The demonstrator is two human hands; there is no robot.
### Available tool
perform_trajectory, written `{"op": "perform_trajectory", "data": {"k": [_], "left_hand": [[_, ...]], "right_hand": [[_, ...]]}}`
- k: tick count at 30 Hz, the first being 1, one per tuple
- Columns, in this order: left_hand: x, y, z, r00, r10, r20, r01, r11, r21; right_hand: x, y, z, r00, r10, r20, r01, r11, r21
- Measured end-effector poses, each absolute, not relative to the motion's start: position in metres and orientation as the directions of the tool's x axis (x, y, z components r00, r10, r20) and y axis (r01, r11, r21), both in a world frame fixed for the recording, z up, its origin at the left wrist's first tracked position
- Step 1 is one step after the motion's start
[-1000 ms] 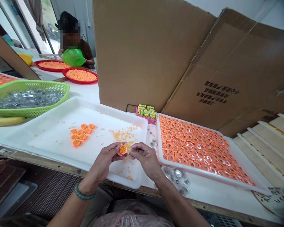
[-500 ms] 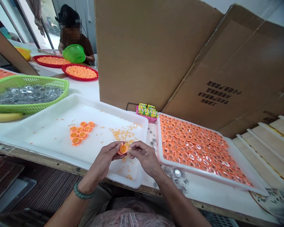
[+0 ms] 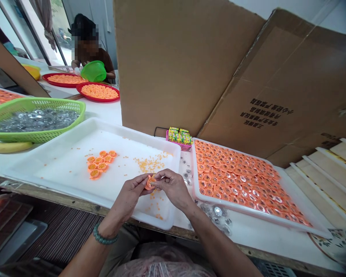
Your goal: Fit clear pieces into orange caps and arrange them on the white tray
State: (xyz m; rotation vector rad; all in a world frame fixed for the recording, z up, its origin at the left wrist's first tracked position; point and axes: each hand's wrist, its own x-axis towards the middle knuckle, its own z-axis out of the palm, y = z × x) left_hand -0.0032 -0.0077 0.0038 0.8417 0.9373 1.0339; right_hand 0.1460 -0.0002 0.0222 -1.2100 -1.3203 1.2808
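Note:
In the head view my left hand (image 3: 127, 198) holds a small round orange plastic piece (image 3: 149, 183) between thumb and fingers, above the near right corner of a white tray (image 3: 54, 177). My right hand (image 3: 175, 189) is closed in a pinch at the piece's face, its fingertips touching it. Whatever those fingertips hold is hidden. To the left, several similar orange pieces with yellow centres (image 3: 102, 167) sit grouped in the tray. Loose yellow bits (image 3: 147, 164) are scattered behind my hands and under them.
At right stands a second tray (image 3: 193, 169) full of orange pieces under clear covers. Clear domes (image 3: 217, 211) lie by its front edge. A green basket (image 3: 46, 135) of clear parts stands left, a pink basket (image 3: 184, 147) behind. Cardboard (image 3: 175, 65) walls the back; a person (image 3: 103, 61) holds a green bowl (image 3: 93, 71).
My right fingertips have moved left onto the face of the orange piece, where they were just beside it. The other person's green bowl has shifted and tilted. The view has moved slightly.

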Motion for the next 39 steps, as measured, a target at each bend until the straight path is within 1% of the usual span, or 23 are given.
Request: {"op": "perform_trajectory", "data": {"k": [3, 6, 9, 15, 18, 22, 26, 31, 35, 39], "left_hand": [[-0.004, -0.007, 0.001, 0.232, 0.953, -0.194, -0.305, 0.261, 0.916], [-0.005, -0.008, 0.0, 0.246, 0.956, -0.157, -0.306, 0.23, 0.924], [-0.005, -0.01, 0.002, 0.251, 0.958, -0.141, -0.314, 0.218, 0.924], [-0.005, -0.013, 0.004, 0.22, 0.967, -0.13, -0.341, 0.201, 0.918], [-0.005, -0.014, 0.005, 0.213, 0.969, -0.121, -0.338, 0.189, 0.922], [-0.004, -0.013, 0.008, 0.195, 0.961, -0.195, -0.354, 0.254, 0.9], [-0.002, -0.012, 0.007, 0.129, 0.966, -0.225, -0.336, 0.256, 0.906], [-0.002, -0.01, -0.001, 0.091, 0.978, -0.188, -0.306, 0.208, 0.929], [-0.002, -0.01, -0.003, 0.085, 0.978, -0.191, -0.294, 0.208, 0.933], [-0.001, -0.011, -0.002, 0.095, 0.967, -0.235, -0.306, 0.253, 0.918]], "right_hand": [[0.145, 0.002, 0.023, -0.113, 0.992, -0.049, 0.062, -0.042, -0.997], [0.146, 0.004, 0.025, -0.159, 0.982, -0.102, 0.029, -0.099, -0.995], [0.146, 0.003, 0.029, -0.176, 0.978, -0.11, 0.003, -0.111, -0.994], [0.141, -0.006, 0.029, -0.012, 1.0, -0.024, -0.022, -0.024, -0.999], [0.139, -0.006, 0.027, -0.015, 1.0, -0.014, -0.027, -0.015, -1.0], [0.137, -0.006, 0.024, -0.031, 0.999, 0.014, -0.008, 0.014, -1.0], [0.135, -0.008, 0.022, -0.028, 0.991, 0.129, 0.099, 0.131, -0.986], [0.134, -0.018, 0.016, -0.037, 0.938, 0.344, 0.264, 0.341, -0.902], [0.136, -0.025, 0.005, -0.114, 0.842, 0.528, 0.43, 0.52, -0.738], [0.14, -0.027, -0.002, -0.224, 0.785, 0.578, 0.543, 0.593, -0.595]]}}
